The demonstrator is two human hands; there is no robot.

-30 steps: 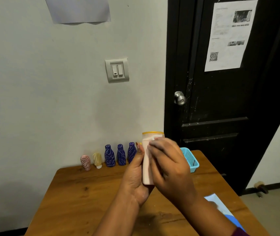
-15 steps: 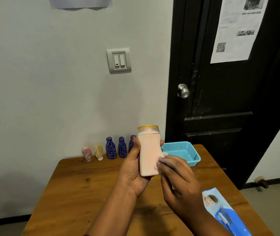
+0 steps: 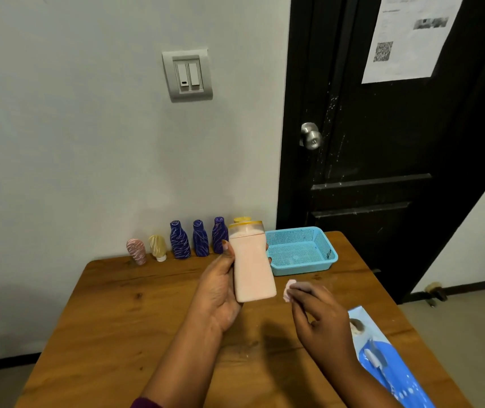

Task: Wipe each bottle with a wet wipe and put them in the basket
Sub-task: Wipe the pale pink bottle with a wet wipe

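1. Nearest, at the right edge of the wooden table (image 3: 117, 319): a blue wipe pack (image 3: 388, 363), flat on the wood.
2. Just left of the pack: the right hand (image 3: 320, 316), up above the table, pinching a small scrunched wet wipe (image 3: 288, 290) at the fingertips. Wipe close to the bottom corner of the bottle, not touching it.
3. In the middle: the left hand (image 3: 220, 290), wrapped round a tall pink bottle (image 3: 253, 269) with a yellow-rimmed cap. Bottle up off the table, standing almost straight, thumb on its left side, fingertips peeking out on its right.
4. Farther back, to the right: a blue basket (image 3: 303, 251) on the table, just behind the held bottle.
5. Along the far edge, by the wall, left of the basket: a row of little bottles. From the left, a pink stripy bottle (image 3: 137, 251), a yellow bottle (image 3: 157, 247), then three dark blue bottles (image 3: 200, 238). Another yellow cap (image 3: 241, 219) peeking out behind the held bottle.
6. Farthest away: a light switch (image 3: 187, 74) on the gray wall, and a black door (image 3: 382, 142) with a round silver knob (image 3: 312, 136) and a paper sheet (image 3: 406, 39).
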